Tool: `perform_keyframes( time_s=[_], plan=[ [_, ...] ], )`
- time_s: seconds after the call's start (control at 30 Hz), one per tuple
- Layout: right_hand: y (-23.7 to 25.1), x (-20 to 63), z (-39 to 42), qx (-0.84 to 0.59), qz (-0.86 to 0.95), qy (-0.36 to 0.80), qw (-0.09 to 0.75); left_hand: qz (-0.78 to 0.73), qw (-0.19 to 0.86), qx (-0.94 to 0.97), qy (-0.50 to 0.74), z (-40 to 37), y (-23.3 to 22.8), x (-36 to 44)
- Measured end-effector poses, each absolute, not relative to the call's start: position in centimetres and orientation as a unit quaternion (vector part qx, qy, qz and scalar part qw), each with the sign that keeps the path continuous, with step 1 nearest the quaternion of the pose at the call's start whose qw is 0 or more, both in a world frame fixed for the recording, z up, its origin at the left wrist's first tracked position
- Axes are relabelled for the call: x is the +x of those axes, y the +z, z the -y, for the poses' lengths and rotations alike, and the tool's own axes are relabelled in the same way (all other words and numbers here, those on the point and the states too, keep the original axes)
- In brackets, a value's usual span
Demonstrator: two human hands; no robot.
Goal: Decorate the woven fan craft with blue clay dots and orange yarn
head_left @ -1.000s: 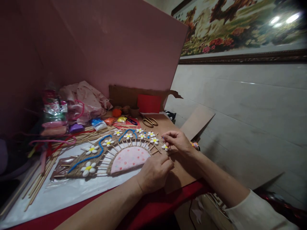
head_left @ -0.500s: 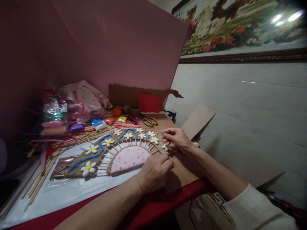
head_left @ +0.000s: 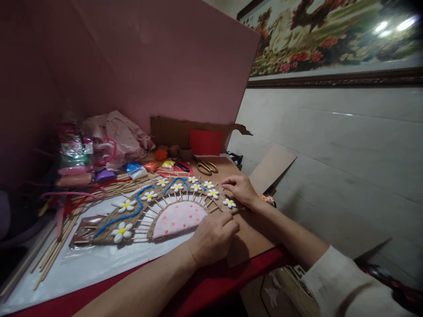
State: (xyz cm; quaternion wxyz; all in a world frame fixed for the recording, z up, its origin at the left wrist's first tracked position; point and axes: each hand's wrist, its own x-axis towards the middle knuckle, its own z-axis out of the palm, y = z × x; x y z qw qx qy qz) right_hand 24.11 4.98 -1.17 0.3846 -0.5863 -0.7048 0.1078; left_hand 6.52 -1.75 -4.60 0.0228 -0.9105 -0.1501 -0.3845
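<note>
A half-round fan of twine-wrapped sticks point(head_left: 125, 215) lies on the table, with a pink dotted half-disc point(head_left: 181, 218) at its centre. White clay flowers with yellow middles point(head_left: 122, 232), a wavy blue clay strand point(head_left: 140, 204) and small blue dots point(head_left: 205, 189) decorate its band. My left hand point(head_left: 214, 237) is closed at the lower right corner of the pink half-disc; whatever its fingers grip is hidden. Over the band's right end, my right hand point(head_left: 243, 191) has its thumb and fingertips together beside a flower point(head_left: 229, 203). Anything between those fingertips is too small to make out.
Golden-handled scissors point(head_left: 206, 167) lie behind the fan. Bamboo sticks point(head_left: 53, 253) and coloured clay packets point(head_left: 134, 169) cover the left and back. A red card point(head_left: 205, 141) leans against cardboard. A brown board point(head_left: 272, 167) stands by the tiled wall.
My right hand has shifted slightly left and down at the fan's right end. The blue bit seen at its fingertips is no longer visible. My left hand has stayed put.
</note>
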Motion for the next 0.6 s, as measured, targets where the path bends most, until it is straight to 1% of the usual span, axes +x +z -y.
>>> perform_keyframes(
  time_s=[0.33, 0.6],
  plan=[
    [-1.4, 23.1, -6.1, -0.605, 0.746, 0.010, 0.276, 0.151, 0.024, -0.910, -0.385, 1.7, -4.6, 6.5],
    [-1.6, 23.2, -6.9, -0.600, 0.765, 0.016, 0.235, 0.153, 0.019, -0.913, -0.377, 1.6, -4.7, 6.5]
  ],
)
